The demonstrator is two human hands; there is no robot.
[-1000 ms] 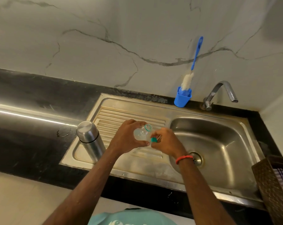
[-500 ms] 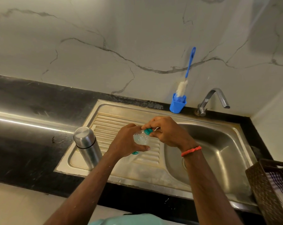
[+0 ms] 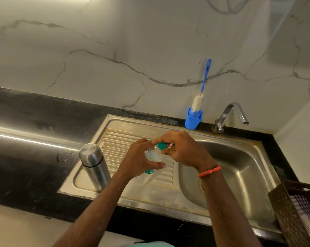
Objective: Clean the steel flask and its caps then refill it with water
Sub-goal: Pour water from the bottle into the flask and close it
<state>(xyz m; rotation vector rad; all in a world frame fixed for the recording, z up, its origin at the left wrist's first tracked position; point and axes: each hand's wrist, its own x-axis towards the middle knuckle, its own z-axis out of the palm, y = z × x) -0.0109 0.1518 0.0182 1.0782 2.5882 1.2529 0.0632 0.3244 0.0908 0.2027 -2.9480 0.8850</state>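
The steel flask [image 3: 94, 164] stands capped on the sink drainboard [image 3: 125, 138], so cleaning looks done, while the left hand [image 3: 138, 161] grips a clear water bottle [image 3: 152, 155] and the right hand [image 3: 182, 150] pinches its green cap [image 3: 161, 145], refill unconfirmed.

We face a white marble wall [image 3: 115, 41] veined grey, above a glossy black counter [image 3: 26, 166] catching a light streak.

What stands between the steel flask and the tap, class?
Both hands, the left hand gripping a clear plastic bottle and the right hand pinching its green cap, hover over the drainboard between the steel flask and the tap.
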